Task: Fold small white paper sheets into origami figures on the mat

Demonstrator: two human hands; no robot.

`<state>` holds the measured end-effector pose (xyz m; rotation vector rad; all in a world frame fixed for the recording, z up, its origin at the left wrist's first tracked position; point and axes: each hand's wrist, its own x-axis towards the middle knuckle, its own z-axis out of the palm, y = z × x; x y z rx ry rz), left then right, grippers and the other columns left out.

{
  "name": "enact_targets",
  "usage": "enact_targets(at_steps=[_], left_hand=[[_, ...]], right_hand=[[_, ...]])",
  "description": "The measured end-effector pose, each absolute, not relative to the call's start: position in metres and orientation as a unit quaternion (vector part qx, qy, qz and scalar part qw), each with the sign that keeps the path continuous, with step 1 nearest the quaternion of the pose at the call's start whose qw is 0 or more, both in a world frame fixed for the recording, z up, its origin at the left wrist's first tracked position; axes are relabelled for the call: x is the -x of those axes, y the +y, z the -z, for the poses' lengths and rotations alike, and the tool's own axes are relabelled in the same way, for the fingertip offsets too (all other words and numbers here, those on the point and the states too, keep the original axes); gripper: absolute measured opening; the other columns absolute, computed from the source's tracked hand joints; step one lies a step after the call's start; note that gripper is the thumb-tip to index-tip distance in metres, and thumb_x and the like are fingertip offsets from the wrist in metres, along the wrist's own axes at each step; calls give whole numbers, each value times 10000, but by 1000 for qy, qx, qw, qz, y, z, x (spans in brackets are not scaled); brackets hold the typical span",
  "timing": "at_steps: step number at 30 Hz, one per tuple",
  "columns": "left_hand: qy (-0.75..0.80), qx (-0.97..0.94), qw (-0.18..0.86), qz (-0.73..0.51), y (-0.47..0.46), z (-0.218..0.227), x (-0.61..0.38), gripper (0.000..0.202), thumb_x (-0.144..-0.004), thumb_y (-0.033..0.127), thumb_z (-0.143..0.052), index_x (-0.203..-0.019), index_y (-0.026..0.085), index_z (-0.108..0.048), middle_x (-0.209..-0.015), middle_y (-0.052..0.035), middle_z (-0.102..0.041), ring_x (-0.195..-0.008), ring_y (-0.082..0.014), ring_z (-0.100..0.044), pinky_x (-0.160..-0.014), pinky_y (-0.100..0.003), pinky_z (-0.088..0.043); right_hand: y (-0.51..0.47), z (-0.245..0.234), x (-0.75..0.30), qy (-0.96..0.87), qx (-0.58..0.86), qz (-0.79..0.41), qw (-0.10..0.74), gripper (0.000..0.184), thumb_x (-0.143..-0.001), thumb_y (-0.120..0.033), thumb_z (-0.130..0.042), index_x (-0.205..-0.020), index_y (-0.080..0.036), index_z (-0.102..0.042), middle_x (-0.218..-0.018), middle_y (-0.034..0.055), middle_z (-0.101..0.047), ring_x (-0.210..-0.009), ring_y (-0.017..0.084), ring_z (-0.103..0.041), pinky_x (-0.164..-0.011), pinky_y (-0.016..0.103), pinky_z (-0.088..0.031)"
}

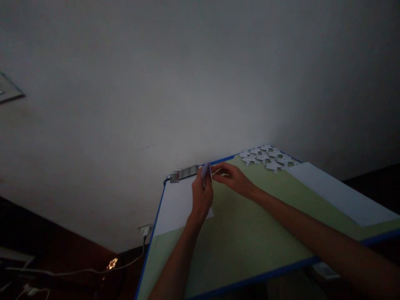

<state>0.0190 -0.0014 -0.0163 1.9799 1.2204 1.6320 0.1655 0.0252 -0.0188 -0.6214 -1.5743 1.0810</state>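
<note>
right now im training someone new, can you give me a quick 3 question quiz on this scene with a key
1. True or false: in this view, the paper shapes lie right of the phone.
2. What colour is the edge of the table? a) red b) blue c) yellow
3. Fill in: the folded paper is held up in the ____.

Key:
1. True
2. b
3. left hand
</note>
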Motion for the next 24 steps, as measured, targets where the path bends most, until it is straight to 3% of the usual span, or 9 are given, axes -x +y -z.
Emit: enact_targets(at_steps=[12, 16, 19, 22, 24], left_hand=[[390, -689, 243, -561, -9, 19, -22, 517, -1042, 489, -309, -1375, 196, -573, -1396, -120, -605, -1328, -250, -529, -1152, -451, -355], [378, -720, 236, -532, -9, 22, -19, 524, -1012, 509, -405, -1416, 196, -521, -1469, -146, -531, -1358, -270, -497, -1160, -475, -341], [385, -735, 205, -519, -6, 23, -19, 516, -985, 490, -492, -1416, 206, -511, -1451, -150, -542, -1354, -279, -498, -1153, -491, -347], [394, -732, 179, -526, 0, 24, -20, 443, -1030, 446, -391, -1374, 213, -544, -1392, -137, -592, -1301, -248, -545, -1132, -473, -375], [401, -734, 171, -522, 3, 24, -19, 422, -1042, 423, -357, -1339, 212, -571, -1368, -134, -613, -1264, -236, -572, -1116, -458, -393]], right_hand=[[27, 20, -163, -658, 245, -450, 551, 282, -777, -412, -777, -902, -204, -633, -956, 36, -680, -878, 179, -682, -786, 333, -569], [29, 22, -164, -657, 242, -451, 553, 316, -751, -429, -801, -894, -208, -626, -958, 34, -679, -875, 184, -691, -782, 336, -572], [31, 23, -164, -662, 232, -447, 555, 311, -756, -418, -799, -886, -207, -612, -924, 29, -682, -861, 186, -697, -792, 344, -574], [31, 23, -166, -671, 241, -428, 555, 243, -828, -383, -736, -938, -209, -608, -900, 29, -695, -827, 181, -699, -793, 350, -572], [29, 21, -168, -680, 257, -378, 573, 221, -864, -333, -696, -1037, -220, -617, -992, 47, -690, -819, 171, -686, -776, 348, -569]])
